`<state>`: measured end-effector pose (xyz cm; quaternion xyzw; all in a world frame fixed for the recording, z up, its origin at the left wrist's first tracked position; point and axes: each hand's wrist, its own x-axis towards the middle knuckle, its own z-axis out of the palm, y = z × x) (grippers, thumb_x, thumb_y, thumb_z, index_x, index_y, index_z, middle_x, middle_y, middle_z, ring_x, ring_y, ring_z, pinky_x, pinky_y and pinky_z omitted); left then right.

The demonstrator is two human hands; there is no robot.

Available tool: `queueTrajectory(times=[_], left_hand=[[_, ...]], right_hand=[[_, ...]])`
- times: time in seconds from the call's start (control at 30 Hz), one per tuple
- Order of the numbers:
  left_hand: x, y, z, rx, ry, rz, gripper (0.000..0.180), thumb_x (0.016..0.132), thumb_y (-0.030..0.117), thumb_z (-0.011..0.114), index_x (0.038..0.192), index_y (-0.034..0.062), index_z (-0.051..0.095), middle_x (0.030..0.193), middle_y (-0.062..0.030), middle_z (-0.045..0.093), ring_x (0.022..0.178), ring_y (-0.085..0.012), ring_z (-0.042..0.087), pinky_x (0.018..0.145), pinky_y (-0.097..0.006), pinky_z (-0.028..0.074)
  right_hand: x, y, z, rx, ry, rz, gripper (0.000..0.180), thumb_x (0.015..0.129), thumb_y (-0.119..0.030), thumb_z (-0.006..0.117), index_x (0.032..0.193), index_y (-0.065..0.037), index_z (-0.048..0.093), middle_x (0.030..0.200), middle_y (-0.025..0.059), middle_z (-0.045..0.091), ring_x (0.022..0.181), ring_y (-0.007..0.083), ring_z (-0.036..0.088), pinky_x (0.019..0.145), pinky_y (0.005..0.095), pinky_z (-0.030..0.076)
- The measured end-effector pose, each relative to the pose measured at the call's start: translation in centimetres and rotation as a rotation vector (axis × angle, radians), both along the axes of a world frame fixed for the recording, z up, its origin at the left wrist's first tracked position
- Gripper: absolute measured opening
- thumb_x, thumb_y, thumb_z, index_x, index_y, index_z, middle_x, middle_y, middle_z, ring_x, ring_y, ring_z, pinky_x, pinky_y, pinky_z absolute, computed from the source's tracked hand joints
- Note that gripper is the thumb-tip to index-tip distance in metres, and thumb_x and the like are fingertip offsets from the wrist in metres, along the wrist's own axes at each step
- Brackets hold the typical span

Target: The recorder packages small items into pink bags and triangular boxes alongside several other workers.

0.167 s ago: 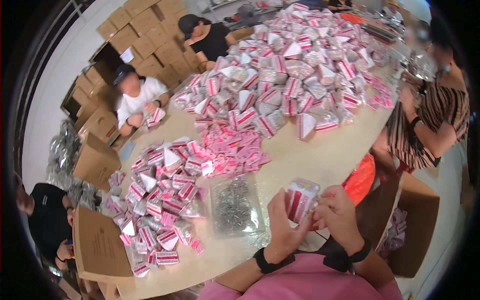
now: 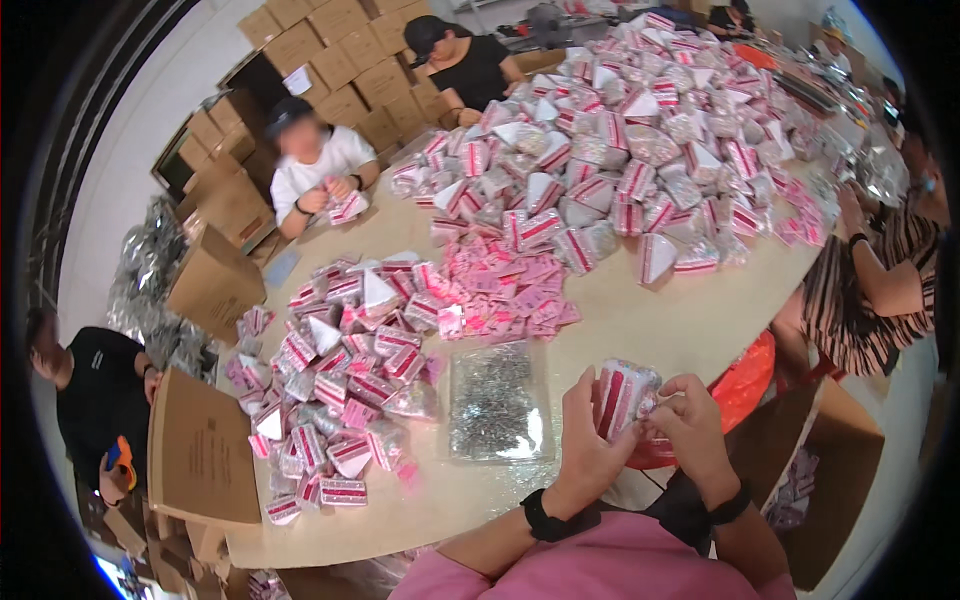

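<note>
My left hand point(image 2: 588, 445) is closed round the side of a small clear-bagged packet point(image 2: 622, 392), white with a dark pink band, held upright above the table's near edge. On its right side, the fingers of my right hand point(image 2: 692, 425) pinch the gathered end of the clear bag. Whether a small fastener sits between those fingertips is hidden. Just left of my hands lies a clear shallow tray point(image 2: 541, 405) with many thin metal pins in it. Beyond the tray spreads a heap of pink cards point(image 2: 515, 290).
Similar bagged packets form a pile point(image 2: 350, 375) on the left and a larger heap point(image 2: 610, 140) at the back of the table point(image 2: 400, 530). An open carton point(image 2: 845, 440) stands at my right, near a red bag point(image 2: 745, 375). Several people work around the table.
The whole view has shifted, so the table and piles appear farther right. My hands keep the same grip, and the packet has turned slightly. An orange-and-blue thing now shows by the person at far left.
</note>
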<state>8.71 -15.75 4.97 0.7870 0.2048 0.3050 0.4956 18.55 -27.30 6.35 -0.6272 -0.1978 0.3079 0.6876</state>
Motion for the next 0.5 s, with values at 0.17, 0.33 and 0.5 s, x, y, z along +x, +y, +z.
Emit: queueTrajectory(times=[0.17, 0.33, 0.5], left_hand=[[-3.1, 8.4, -1.3, -0.114, 0.013, 0.298, 0.066, 0.074, 0.012, 0.070, 0.130, 0.0007, 0.038, 0.110, -0.0091, 0.051, 0.098, -0.0172, 0.051, 0.080, -0.030, 0.046], [-10.6, 23.4, 5.3, 0.164, -0.187, 0.765, 0.073, 0.078, 0.010, 0.067, 0.139, -0.0006, 0.029, 0.139, -0.0217, 0.035, 0.124, -0.0269, 0.040, 0.104, -0.038, 0.031], [-9.8, 14.1, 16.5, 0.859, -0.443, 0.940, 0.033, 0.095, 0.011, 0.035, 0.124, -0.0043, 0.044, 0.123, -0.0149, 0.051, 0.112, -0.0226, 0.050, 0.093, -0.031, 0.041]], right_hand=[[-0.2, 1.3, -1.5, -0.069, -0.227, 0.062, 0.022, 0.085, -0.005, 0.056, 0.105, 0.000, 0.048, 0.086, 0.0062, 0.059, 0.077, 0.0122, 0.058, 0.070, 0.0244, 0.048], [-0.1, 0.2, -2.5, -0.096, 0.052, 0.129, 0.018, 0.086, -0.008, 0.056, 0.100, 0.001, 0.051, 0.084, 0.0059, 0.060, 0.074, 0.0121, 0.059, 0.066, 0.0247, 0.049], [-0.3, 0.0, -6.1, -0.048, -0.023, 0.130, 0.014, 0.086, -0.010, 0.055, 0.095, 0.000, 0.054, 0.078, 0.0038, 0.058, 0.070, 0.0092, 0.055, 0.061, 0.0247, 0.046]])
